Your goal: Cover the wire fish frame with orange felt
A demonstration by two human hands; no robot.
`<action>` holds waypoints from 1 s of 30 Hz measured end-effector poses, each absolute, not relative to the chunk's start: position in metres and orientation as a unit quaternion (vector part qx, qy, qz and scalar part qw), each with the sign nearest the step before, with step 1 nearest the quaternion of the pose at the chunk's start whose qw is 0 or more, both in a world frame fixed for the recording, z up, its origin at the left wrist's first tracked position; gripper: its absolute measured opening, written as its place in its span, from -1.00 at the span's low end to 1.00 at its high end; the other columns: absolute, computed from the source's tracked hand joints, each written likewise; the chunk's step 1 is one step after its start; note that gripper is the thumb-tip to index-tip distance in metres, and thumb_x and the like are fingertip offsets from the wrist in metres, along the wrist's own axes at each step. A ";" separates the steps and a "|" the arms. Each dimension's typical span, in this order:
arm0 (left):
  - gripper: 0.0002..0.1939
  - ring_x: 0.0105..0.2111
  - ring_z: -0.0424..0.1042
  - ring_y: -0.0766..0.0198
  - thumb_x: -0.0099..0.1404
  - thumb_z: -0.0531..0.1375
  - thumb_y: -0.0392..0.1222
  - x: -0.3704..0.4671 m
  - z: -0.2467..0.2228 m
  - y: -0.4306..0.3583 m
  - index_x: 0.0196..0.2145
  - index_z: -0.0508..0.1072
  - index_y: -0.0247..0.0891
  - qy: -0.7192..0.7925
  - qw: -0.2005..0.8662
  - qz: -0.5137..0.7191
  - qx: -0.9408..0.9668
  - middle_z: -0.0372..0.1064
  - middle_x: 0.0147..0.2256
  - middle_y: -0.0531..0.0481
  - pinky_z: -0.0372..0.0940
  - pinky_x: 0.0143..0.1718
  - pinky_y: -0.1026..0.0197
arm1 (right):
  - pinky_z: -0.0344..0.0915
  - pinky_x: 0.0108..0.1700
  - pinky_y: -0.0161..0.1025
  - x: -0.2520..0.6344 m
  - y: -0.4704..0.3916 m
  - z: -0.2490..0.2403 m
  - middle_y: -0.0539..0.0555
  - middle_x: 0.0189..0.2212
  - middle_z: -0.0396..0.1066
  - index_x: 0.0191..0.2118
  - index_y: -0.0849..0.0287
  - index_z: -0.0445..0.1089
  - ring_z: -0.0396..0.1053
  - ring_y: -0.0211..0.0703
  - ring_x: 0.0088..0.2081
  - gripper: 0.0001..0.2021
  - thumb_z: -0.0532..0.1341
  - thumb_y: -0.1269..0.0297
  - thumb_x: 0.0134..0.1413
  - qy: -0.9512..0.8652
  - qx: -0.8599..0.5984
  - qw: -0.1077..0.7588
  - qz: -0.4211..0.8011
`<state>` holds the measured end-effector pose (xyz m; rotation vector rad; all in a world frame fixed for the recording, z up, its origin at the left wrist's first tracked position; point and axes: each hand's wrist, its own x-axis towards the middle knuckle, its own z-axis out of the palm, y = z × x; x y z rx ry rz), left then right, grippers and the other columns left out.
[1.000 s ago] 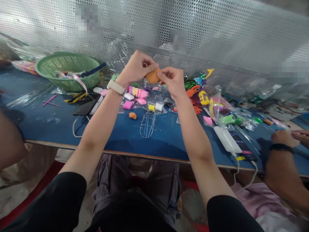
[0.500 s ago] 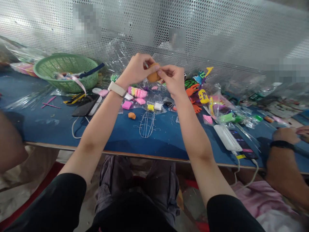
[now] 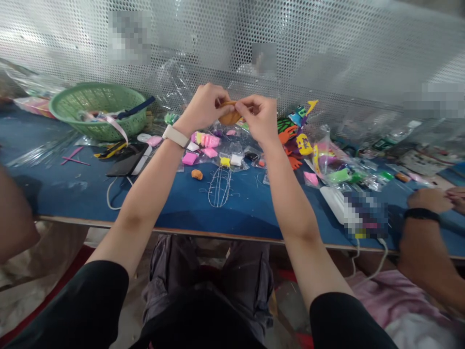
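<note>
Both hands pinch a flattened piece of orange-brown modelling clay [image 3: 228,115] above the far side of the table. My left hand [image 3: 208,104] has its thumb and fingers closed on the left side of the clay. My right hand [image 3: 259,114] grips the right edge between thumb and forefinger. Below them on the blue tabletop lies an oval wire frame [image 3: 220,188] with small wire ends sticking out. A small lump of orange clay [image 3: 196,174] is left of the frame. Small packets of pink clay [image 3: 189,158], yellow clay [image 3: 224,161] and white clay [image 3: 237,160] lie behind it.
A green plastic basket [image 3: 98,128] stands at the back left, near a dark phone [image 3: 125,162]. Clay figures [image 3: 300,116] and plastic bags crowd the right rear. A white power bank [image 3: 332,203] with cables lies right. Another person's hand [image 3: 428,201] rests far right. A perforated metal screen [image 3: 218,29] rises behind.
The clay has turned between my fingers and now shows a thin upper edge. Both hands stay at nearly the same place, and the view has shifted slightly.
</note>
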<state>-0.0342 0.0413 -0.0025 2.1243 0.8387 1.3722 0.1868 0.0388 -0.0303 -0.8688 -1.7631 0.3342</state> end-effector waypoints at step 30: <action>-0.37 -0.21 0.56 -0.02 0.48 0.47 0.32 -0.018 -0.012 0.039 -0.54 0.32 -0.02 0.313 0.185 0.547 0.754 0.33 -0.54 -0.01 0.55 -0.05 -0.02 | 0.82 0.05 0.27 0.177 0.041 -0.039 0.18 -0.12 0.71 0.00 -0.07 0.73 0.72 0.35 0.14 0.00 0.10 -0.92 0.13 -0.728 -0.364 0.562 0.151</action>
